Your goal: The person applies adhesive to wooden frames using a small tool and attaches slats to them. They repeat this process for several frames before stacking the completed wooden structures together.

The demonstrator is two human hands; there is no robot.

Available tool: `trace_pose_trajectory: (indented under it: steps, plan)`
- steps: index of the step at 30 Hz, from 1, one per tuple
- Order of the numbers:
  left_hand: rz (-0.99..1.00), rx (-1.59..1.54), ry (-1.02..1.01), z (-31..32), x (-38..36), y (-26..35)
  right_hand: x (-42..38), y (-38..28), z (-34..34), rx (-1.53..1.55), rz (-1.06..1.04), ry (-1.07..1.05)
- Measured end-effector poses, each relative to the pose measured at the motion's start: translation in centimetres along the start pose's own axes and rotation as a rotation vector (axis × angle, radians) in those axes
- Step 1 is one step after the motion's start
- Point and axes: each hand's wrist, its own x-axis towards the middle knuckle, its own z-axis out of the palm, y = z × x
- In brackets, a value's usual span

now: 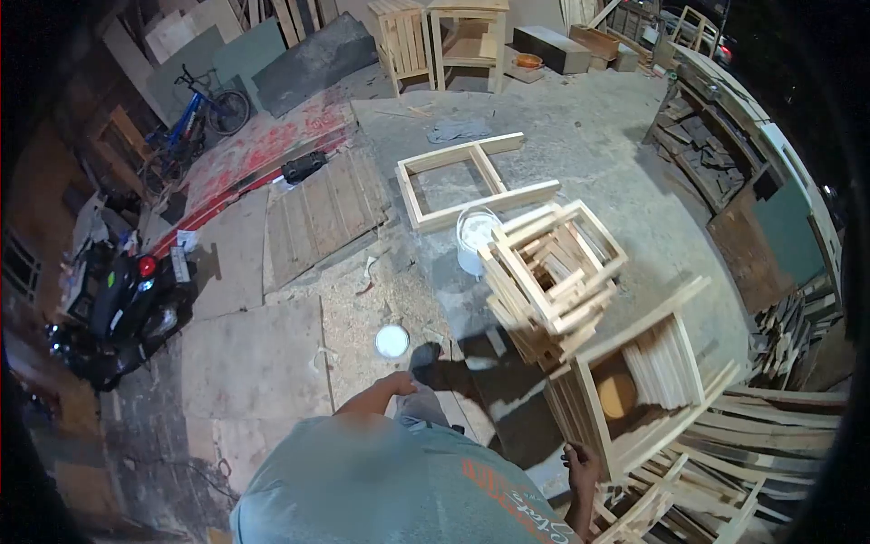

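The left hand [397, 384] is by the trousers [420, 408], its grip unreadable from here. Further right, the right hand [583, 464] curls beside the wooden frame [594, 419], hold unclear; a solid rail would give steadiest purchase.

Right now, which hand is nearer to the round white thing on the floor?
Left. The left hand is on the near side of the round white thing; the right hand is farther off to the right, by the wooden frame.

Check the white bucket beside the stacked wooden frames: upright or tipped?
Upright. The white bucket has its round top facing up, with its side showing below.
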Motion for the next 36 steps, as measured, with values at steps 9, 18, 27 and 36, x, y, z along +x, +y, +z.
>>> trace_pose_trajectory:
  steps: [9,18,27,36]
  plan:
    - [-0.043,-0.243,0.086,-25.2,20.2,-6.2,16.5,-12.8,20.7,-0.223,-0.064,-0.088]
    - [-0.163,-0.141,0.153,-38.9,33.3,-9.6,13.9,-8.6,23.8,-0.421,0.535,-0.243]
    - [-0.132,-0.095,0.551,-40.8,46.9,-10.2,12.7,-1.8,23.3,-0.299,0.739,-0.06]
    - [-0.194,0.414,0.506,-40.3,52.4,-13.6,8.1,-0.1,26.2,-0.332,0.858,0.024]
